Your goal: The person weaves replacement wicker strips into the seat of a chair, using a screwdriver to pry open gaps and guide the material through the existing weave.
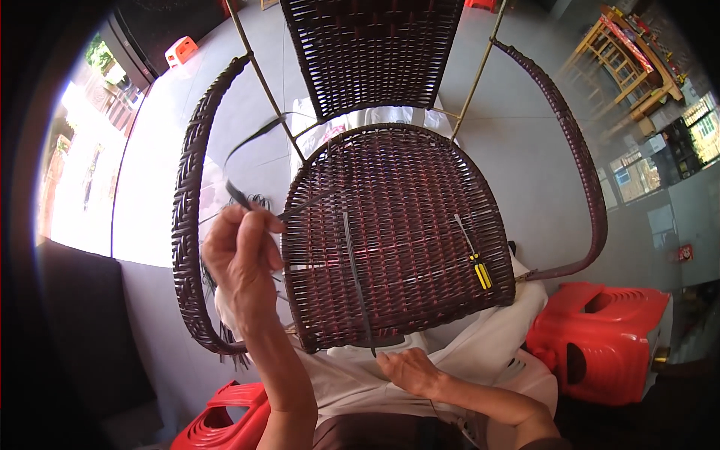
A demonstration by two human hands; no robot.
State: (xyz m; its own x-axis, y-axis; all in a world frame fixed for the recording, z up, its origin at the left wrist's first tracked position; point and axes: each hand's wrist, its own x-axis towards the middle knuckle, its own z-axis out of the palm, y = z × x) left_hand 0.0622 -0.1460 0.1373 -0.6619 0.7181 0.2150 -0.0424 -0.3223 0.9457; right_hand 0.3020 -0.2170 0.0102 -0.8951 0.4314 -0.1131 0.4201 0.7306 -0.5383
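Observation:
My left hand (244, 244) pinches a dark flat weaving strip (256, 136), raised beside the left edge of a brown woven rattan chair seat (412, 195); the strip loops up and back toward the chair's back. My right hand (409, 371) is closed at the seat's front edge, pinching what looks like the lower end of a grey flat strip (350, 262) that lies lengthwise across the seat. A yellow and black screwdriver (480, 270) rests on the seat's right part.
The woven backrest (371, 52) and both armrests (187, 210) surround the seat. Red plastic stools (615, 345) stand low at right and left, another small one (180, 51) farther back. Wooden furniture (622, 52) is at upper right, a bright doorway at left.

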